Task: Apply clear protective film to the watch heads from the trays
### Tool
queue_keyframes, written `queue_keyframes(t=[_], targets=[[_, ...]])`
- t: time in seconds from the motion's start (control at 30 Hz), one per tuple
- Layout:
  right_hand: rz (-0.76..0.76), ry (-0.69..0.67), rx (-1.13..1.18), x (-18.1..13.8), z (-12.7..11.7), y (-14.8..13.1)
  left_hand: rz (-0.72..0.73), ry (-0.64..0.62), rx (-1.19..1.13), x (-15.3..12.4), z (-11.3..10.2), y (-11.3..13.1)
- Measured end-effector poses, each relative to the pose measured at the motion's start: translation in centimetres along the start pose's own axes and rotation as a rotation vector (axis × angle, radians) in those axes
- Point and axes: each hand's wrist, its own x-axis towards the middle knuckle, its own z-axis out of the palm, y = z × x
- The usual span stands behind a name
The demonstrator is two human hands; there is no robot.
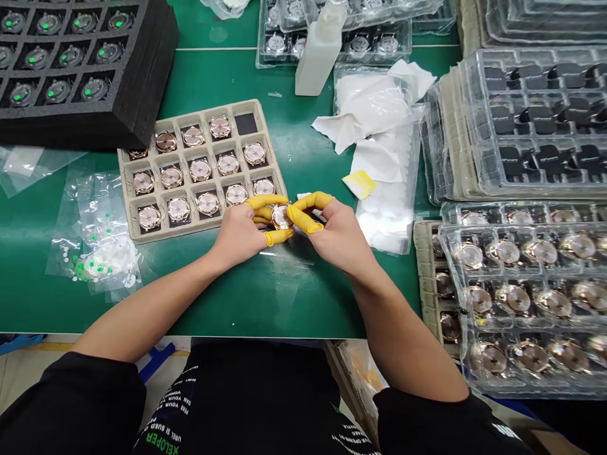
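Observation:
Both my hands wear yellow finger cots and meet over the green table. A rose-gold watch case (281,216), without a strap, is between the thumb and fingers of my left hand (244,230). From the other side, the thumb and forefinger of my right hand (334,230) pinch the edge of the same case. A bit of white material shows behind the right fingers; what it is I cannot make out. Just left of my hands lies a beige compartment tray (130,218) with similar watch cases. Its far right compartment (246,123) shows only a black lining.
Black foam trays (156,69) of watch parts are stacked at the far left. Plastic bags (104,253) with small green and white dots lie below. A white bottle (320,54), white wipes (370,104) and a yellow piece (359,184) lie beyond. Clear trays (521,272) crowd the right.

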Motion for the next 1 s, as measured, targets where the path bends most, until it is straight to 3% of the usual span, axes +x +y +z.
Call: queue_keyframes(t=[0.13, 0.23, 0.33, 0.6, 0.67, 0.8, 1.0], targets=[[0.01, 0.311, 0.159, 0.8, -1.3, 0.3, 0.003, 0.038, 0.063, 0.0, 0.1, 0.1], [0.035, 0.388, 0.224, 1.3, -2.4, 0.9, -0.001, 0.05, 0.08, -0.1, 0.1, 0.2], [0.095, 0.302, 0.326, 1.3, -2.3, 0.7, -0.004, 0.062, 0.079, -0.1, 0.2, 0.2], [0.384, -0.105, 0.679, 0.6, 0.4, -2.0, 0.024, 0.051, -0.004, -0.1, 0.1, -0.1], [0.398, -0.102, 0.722, 0.5, 1.1, -2.1, 0.02, 0.048, -0.023, -0.1, 0.1, -0.1], [0.404, 0.03, 0.784, 0.3, 2.1, -2.3, 0.022, 0.032, -0.044, -0.2, 0.1, 0.0], [0.41, 0.104, 0.809, 0.4, 2.1, -2.6, 0.034, 0.008, -0.045, -0.3, 0.1, -0.1]])
